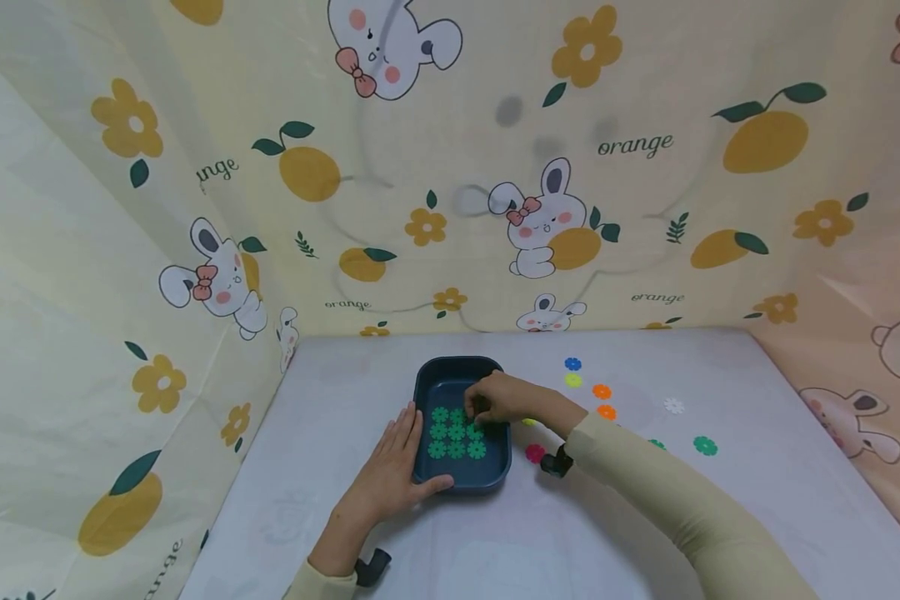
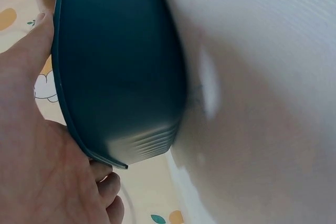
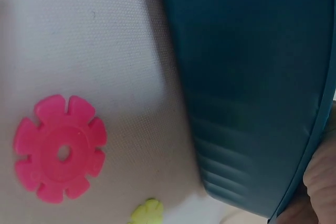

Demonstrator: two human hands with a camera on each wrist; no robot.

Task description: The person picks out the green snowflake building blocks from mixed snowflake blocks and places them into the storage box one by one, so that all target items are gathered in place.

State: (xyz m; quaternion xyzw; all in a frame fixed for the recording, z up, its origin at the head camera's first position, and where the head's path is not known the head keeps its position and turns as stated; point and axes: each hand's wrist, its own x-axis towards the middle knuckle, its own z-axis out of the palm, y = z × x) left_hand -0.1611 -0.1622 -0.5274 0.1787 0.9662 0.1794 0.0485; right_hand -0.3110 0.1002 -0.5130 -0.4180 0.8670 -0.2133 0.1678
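Green flower-shaped plastic discs (image 1: 456, 432) lie in neat rows on the floor of a dark blue rectangular plastic tray (image 1: 495, 471), which sits on the white cloth-covered worktop (image 1: 645, 517) in front of a curtain printed with rabbits and oranges. The person's left hand (image 1: 397, 467) rests flat against the tray's left wall with straight fingers, thumb along the near rim, steadying it. The right hand (image 1: 495, 398) reaches over the far right rim with its fingertips curled down at the far end of the rows; it seems to pinch a disc there, though the fingers hide it. To do this placing well, I'd say the left hand should keep the tray from sliding while the right sets the piece flat, snug beside its neighbours, without nudging them. Loose on the worktop to the right lie a pink flower disc (image 3: 59, 148), a blue one (image 1: 573, 364), two orange ones (image 1: 603, 401), a white one (image 1: 673, 406) and another green one (image 1: 705, 446).
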